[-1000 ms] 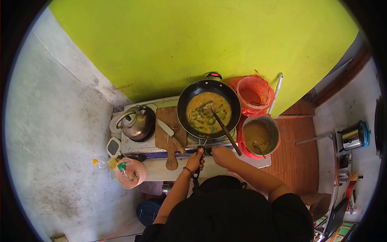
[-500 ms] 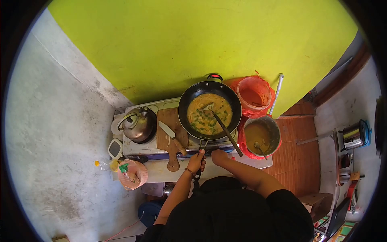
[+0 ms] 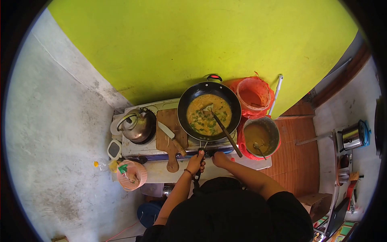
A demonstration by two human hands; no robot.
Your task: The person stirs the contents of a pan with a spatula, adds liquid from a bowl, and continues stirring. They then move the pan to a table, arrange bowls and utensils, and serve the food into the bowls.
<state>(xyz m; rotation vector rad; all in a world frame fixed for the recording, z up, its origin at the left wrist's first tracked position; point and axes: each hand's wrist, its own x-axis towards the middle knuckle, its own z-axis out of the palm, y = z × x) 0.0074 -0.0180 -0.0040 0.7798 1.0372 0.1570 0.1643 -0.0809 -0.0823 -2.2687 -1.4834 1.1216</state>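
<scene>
A deep black wok (image 3: 183, 109) sits on the right side of the stove, holding a yellow-orange soup with green pieces. My left hand (image 3: 195, 163) is wrapped round the wok's long black handle. Close beside it, my right hand (image 3: 220, 159) is closed against the stove's front panel (image 3: 155, 157), just right of the handle. Whatever its fingers grip there is hidden. A spatula (image 3: 226, 134) with a dark handle rests in the soup, its handle leaning over the wok's near rim.
Left of the wok, a knife (image 3: 171, 136) lies on a wooden cutting board (image 3: 172, 160), beside a metal kettle (image 3: 139, 129). To the right stand a pot (image 3: 275, 135) with liquid and a spoon, and a red-lined bucket (image 3: 254, 94). A pink basket (image 3: 131, 183) is at lower left.
</scene>
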